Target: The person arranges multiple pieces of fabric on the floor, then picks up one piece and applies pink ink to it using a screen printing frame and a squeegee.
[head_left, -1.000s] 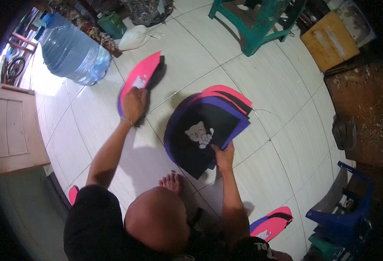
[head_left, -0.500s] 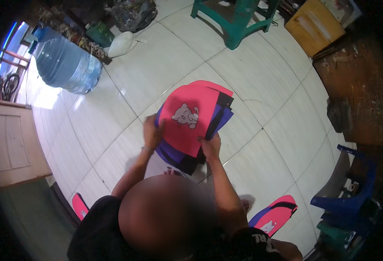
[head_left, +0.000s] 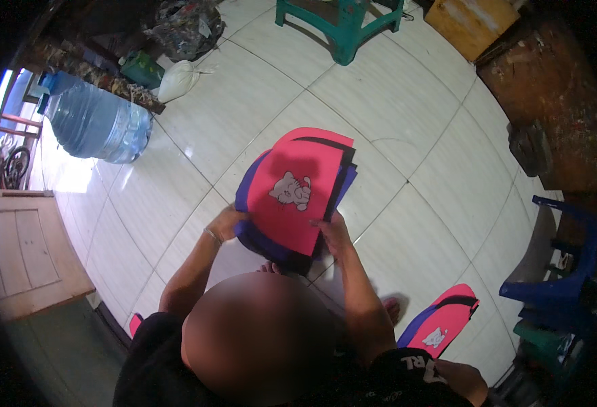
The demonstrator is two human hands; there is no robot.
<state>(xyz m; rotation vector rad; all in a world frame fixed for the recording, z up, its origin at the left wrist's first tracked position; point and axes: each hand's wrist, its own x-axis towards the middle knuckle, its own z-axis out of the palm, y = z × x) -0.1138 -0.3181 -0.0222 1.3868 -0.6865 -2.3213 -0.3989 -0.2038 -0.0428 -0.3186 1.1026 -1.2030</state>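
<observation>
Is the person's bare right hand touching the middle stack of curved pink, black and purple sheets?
Touching: the head view shows the right hand gripping the stack by its lower right edge, thumb over the top.

Stacks of pink, black and purple sheets, two: one between two grips, left [head_left: 226,225] and right [head_left: 337,236], the other toward the near right corner of the floor [head_left: 264,88]; sheets within each cannot be counted. Pink piece [head_left: 135,323], partly hidden, one, near the floor's left edge. Visible cat prints, two. Water bottle [head_left: 95,119], one, toward the far left corner; there also, one green container [head_left: 142,69], one white pouch [head_left: 178,81]. Far edge: one green stool [head_left: 349,30]. Right edge: one blue chair [head_left: 552,289].
</observation>
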